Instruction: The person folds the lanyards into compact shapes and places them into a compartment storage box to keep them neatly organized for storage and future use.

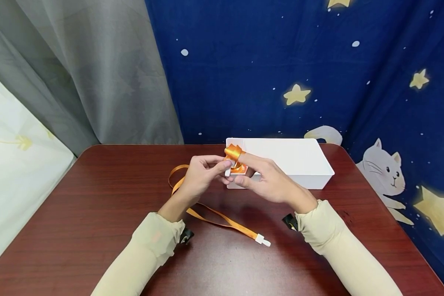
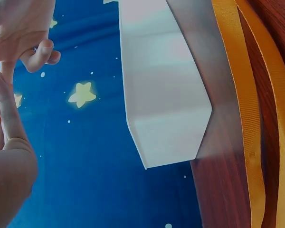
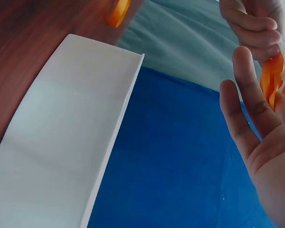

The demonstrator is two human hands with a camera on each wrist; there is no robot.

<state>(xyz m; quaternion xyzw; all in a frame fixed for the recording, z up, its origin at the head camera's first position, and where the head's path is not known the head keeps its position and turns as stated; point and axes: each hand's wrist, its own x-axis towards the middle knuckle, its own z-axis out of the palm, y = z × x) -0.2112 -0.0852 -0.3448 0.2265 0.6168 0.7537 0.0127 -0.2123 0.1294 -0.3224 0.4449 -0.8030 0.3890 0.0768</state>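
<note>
My left hand [image 1: 200, 176] pinches an orange ribbon lanyard [image 1: 234, 151] by a white end piece, near the front left corner of a white box [image 1: 311, 182]. My right hand [image 1: 268, 181] is beside it, with the ribbon looped around its extended index finger. In the right wrist view, the other fingers [image 3: 251, 90] of that hand are held out fairly straight beside the orange ribbon [image 3: 271, 78]. Another length of orange lanyard [image 1: 240, 227] lies curved on the table below the hands, ending in a white clip [image 1: 262, 240]. Whether the two lengths join is hidden behind my left hand.
The white box stands at the back of the dark red wooden table [image 1: 96, 213]. Behind the table hang a blue curtain [image 1: 237, 82] with stars and a grey curtain [image 1: 122, 74]. A pale patterned cloth [image 1: 15, 172] hangs at the left.
</note>
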